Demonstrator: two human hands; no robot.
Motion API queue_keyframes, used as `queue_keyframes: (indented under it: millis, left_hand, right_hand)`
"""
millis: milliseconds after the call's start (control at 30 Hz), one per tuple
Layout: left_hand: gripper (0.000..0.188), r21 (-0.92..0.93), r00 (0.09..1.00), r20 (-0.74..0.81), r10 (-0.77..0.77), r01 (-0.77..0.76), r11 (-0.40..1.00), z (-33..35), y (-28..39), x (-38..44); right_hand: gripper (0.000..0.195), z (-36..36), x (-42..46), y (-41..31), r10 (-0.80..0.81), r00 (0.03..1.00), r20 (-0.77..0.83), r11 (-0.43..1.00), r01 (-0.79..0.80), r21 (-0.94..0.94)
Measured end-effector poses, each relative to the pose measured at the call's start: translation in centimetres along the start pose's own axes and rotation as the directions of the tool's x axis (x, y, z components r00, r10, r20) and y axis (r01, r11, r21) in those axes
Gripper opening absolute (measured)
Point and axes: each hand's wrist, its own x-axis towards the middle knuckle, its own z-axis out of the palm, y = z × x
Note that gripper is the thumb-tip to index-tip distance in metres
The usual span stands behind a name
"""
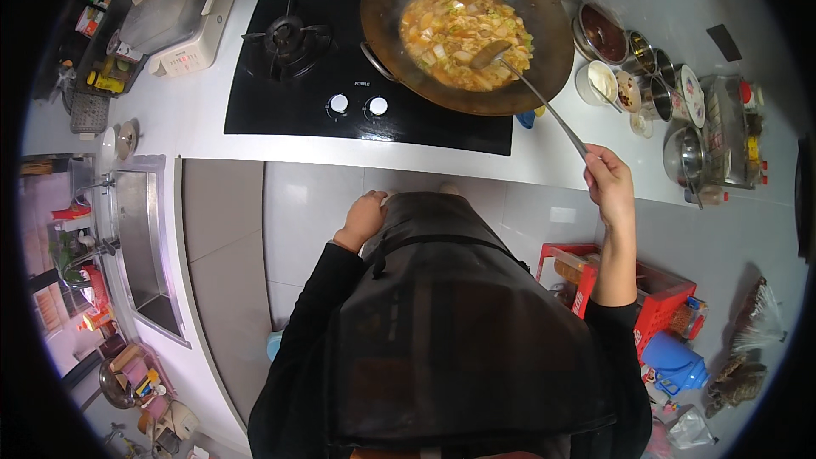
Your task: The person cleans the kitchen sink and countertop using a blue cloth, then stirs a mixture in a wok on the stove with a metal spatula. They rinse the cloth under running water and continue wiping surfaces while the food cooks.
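My right hand (609,182) is closed around the handle end of a long metal ladle (549,105). The ladle's bowl rests in a chopped-vegetable dish in orange-brown broth (465,35), where pale leafy pieces show. A large round-bottomed wok (549,57) holds the food on the right side of the black glass gas hob (287,102). My left hand (368,213) hangs beside the dark apron (459,306) at my waist, fingers curled; whether it holds part of the apron cannot be seen.
Right of the wok are a metal bowl of dark red sauce (602,32), a white tub (596,83) with a spoon, and a steel bowl (684,148). A bare burner (285,38) lies left. A sink (143,236) is far left; a red crate (663,293) stands low at right.
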Motion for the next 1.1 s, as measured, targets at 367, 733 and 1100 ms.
queue_keyframes:
  millis: [367, 733, 1100]
  left_hand:
    - [0.028, -0.022, 0.999, -0.023, 0.025, -0.025, 0.999, -0.5, -2.9, -0.1]
    - [0.027, -0.045, 0.998, -0.038, 0.051, -0.053, 0.998, -2.5, -6.1, -0.1]
    - [0.028, -0.045, 1.0, 0.008, 0.017, -0.017, 0.999, -2.5, -7.3, -0.3]
  right_hand:
    - [0.024, 1.0, -2.4, -2.5, 0.029, 0.991, -0.13, 0.997, -0.02, 0.069]
    - [0.022, 5.3, -1.7, -2.6, 0.06, 0.991, -0.121, 0.996, -0.052, 0.066]
    - [0.021, 2.8, -5.7, -3.2, 0.069, 0.984, -0.165, 0.997, -0.064, 0.034]
